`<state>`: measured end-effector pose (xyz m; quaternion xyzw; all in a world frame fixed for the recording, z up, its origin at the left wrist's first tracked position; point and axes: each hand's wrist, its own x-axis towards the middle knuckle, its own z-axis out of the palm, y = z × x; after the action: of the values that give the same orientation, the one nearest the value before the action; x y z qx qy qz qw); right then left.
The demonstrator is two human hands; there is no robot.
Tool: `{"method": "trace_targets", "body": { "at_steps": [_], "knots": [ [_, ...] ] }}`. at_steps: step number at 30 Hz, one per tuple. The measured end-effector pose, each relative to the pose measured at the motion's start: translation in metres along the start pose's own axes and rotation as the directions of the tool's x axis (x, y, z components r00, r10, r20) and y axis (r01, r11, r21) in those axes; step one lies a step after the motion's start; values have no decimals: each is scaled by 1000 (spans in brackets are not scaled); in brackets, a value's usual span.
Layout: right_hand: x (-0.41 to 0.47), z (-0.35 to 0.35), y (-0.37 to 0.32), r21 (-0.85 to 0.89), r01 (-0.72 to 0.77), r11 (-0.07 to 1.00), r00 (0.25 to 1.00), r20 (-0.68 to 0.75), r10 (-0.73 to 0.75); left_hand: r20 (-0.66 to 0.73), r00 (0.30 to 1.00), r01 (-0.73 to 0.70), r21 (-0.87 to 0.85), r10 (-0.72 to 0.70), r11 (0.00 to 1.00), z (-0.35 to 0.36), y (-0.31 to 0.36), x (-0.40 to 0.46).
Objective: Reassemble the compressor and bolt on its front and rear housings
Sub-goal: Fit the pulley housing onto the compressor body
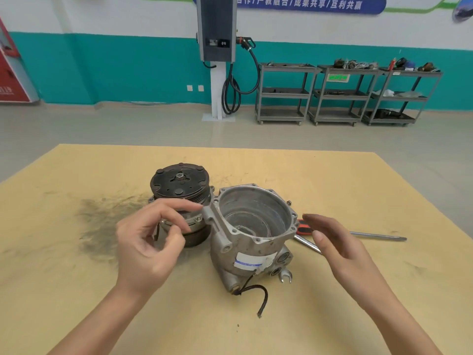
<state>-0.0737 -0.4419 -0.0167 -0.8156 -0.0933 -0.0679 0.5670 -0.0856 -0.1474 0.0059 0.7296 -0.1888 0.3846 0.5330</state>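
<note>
I take the open aluminium housing [252, 226] as my landmark: it stands mouth-up near the middle of the desk [332, 180], label side toward me, a black wire trailing from its base. Touching its left flange sits the pulley-and-clutch assembly [180, 187], clutch face up. Just right of the housing lie a screwdriver [358, 234] with a red-and-black handle and a wrench [305, 243], part of it hidden behind the housing.

My left hand [151, 242] hovers just left of the housing, fingers loosely curled, forefinger and thumb close together; whether they pinch something small I cannot tell. My right hand [335, 242] hovers just right of it, fingers straight and relaxed, holding nothing.

My judgement: the step is to steady the housing and mate the pulley half to it. To do it well, I would seat both palms on the housing walls before lifting anything, keep the bore upright, line the flange ears up with the bolt holes, and lower the mating part squarely, since a tilted entry may jam. The wire should stay clear of the joint.
</note>
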Motion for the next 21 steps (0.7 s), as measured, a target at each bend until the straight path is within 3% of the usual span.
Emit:
{"method": "trace_targets", "body": {
  "at_steps": [3, 7, 11, 14, 16, 18, 21],
  "knots": [
    [7, 8, -15, -75, 187, 980, 972, 156, -173, 42, 998, 47, 57, -50, 997, -8, -3, -5],
    [22, 23, -28, -281, 424, 861, 890, 304, -339, 1, 982, 186, 67, -186, 980, -24, -13, -6],
    [29, 35, -30, -232, 427, 874, 877, 343, -337, -60, 975, 220, 192, -213, 956, -45, -29, 13],
    [27, 40, -27, -252, 432, 866, 881, 320, -347, 120, 924, 288, 404, -363, 868, -52, -45, 39],
    [21, 47, -27, -294, 421, 858, 899, 260, -352, 250, 868, 240, 546, -430, 802, -50, -53, 58],
    [14, 56, -27, -320, 407, 855, 912, 182, -366, 389, 816, 91, 643, -427, 760, -44, -60, 77],
    [7, 69, -28, -312, 404, 860, 913, 88, -398, 586, 673, -146, 704, -451, 695, -29, -69, 101]
  ]
}}
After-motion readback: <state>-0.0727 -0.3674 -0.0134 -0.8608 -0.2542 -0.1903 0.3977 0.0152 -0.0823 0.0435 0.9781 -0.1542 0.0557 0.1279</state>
